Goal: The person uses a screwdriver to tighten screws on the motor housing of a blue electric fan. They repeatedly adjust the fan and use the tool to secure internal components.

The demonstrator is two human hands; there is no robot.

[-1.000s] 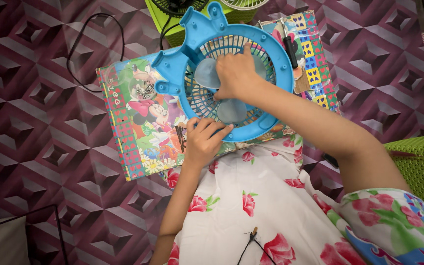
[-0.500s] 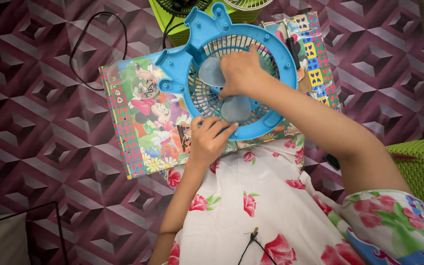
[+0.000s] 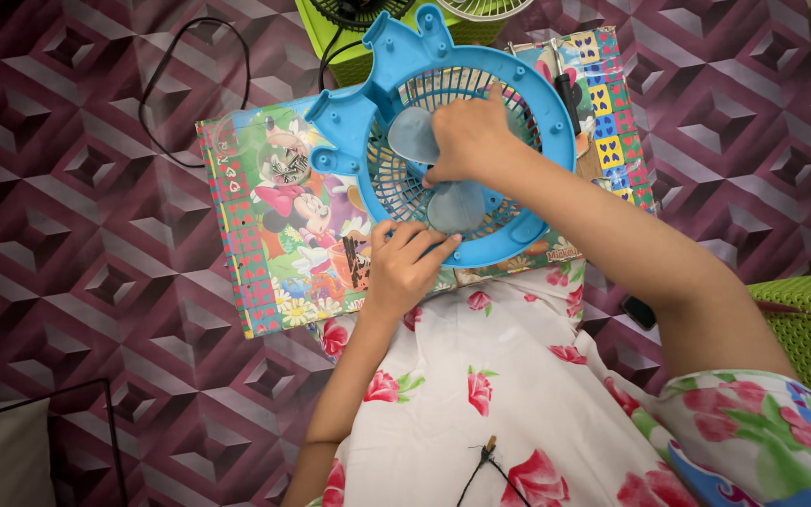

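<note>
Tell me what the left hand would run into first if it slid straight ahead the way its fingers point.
The left hand grips the near rim of the blue fan housing. Going straight on, its fingers would probably meet the translucent fan blade just beyond the rim, though depth is unclear.

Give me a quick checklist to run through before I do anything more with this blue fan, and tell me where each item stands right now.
1. Blue fan frame lies flat on the picture board: ok.
2. Left hand steadies the frame's near rim: ok.
3. Right hand sits on the hub, over the pale blades: ok.
4. Blades seated fully on the shaft: cannot tell, the hand covers the hub.
5. Black cable lies clear of the frame: ok.
6. Small screws or parts within reach: cannot tell.
</note>
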